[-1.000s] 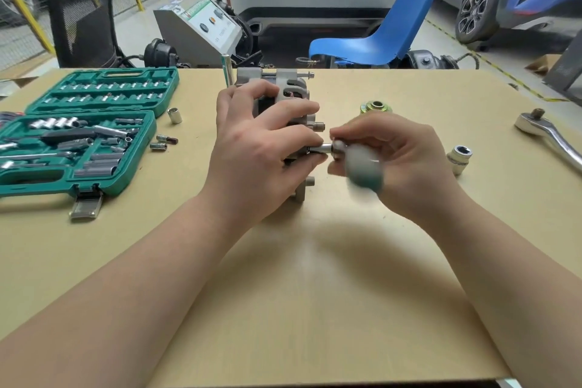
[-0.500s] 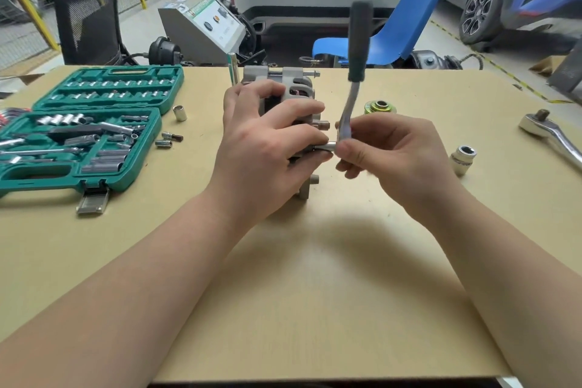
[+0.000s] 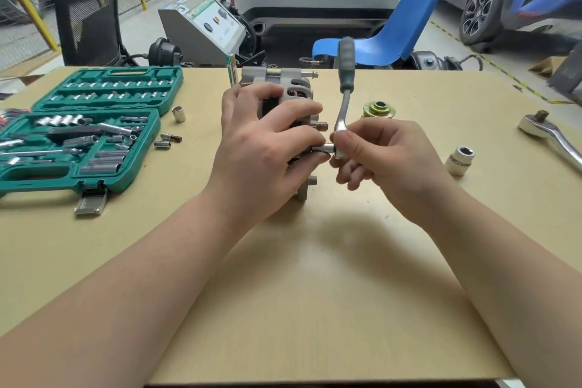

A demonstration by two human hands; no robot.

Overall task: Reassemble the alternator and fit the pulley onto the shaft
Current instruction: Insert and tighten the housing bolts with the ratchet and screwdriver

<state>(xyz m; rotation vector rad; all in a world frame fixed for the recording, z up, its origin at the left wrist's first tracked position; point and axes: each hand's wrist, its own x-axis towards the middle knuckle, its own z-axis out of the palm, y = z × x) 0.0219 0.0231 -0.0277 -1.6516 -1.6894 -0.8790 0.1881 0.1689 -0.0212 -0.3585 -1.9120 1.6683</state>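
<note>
Left hand (image 3: 267, 151) grips alternator (image 3: 296, 88); right hand (image 3: 387, 157) pinches ratchet (image 3: 343, 110).

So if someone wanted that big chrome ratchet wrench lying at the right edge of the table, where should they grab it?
Grip the big chrome ratchet wrench by its long smooth handle, coming down from above. It lies flat on the tan table with nothing around it, head and square drive stub pointing up at the far end. The handle runs towards the right edge, so a hand from that side wraps it naturally.
</note>
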